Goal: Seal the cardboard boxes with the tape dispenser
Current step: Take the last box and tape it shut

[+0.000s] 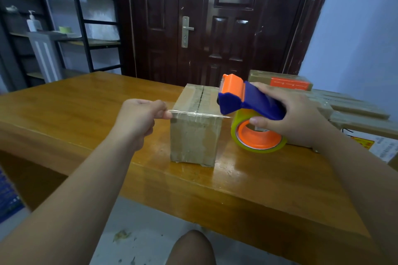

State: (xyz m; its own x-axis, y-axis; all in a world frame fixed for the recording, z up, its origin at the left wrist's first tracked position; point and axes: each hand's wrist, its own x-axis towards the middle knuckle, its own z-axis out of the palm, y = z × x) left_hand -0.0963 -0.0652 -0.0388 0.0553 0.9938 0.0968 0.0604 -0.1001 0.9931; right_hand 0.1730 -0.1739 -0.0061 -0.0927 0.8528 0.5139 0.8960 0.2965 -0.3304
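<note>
The wooden tabletop (86, 114) carries everything; other boxes (355, 112) lie stacked along its right side, and the cardboard box (195, 135) to be sealed stands near the front edge, a dark gap showing along its top seam. The tape dispenser (252, 101) hovers just right of the box; the right hand (295, 118) wraps its blue handle, thumb resting at the orange core of the roll (258, 135). The left hand (137, 118) is curled, pinching the free end of the clear tape strip (198, 114), which stretches taut above the box's near top edge. The strip runs across the seam, not along it; pressed down so, it would likely bridge the gap at only one spot. Any slack could let the tape twist or cling to itself; it may also stick to the pinching fingers; a hard pull could drag or tip the small box.
</note>
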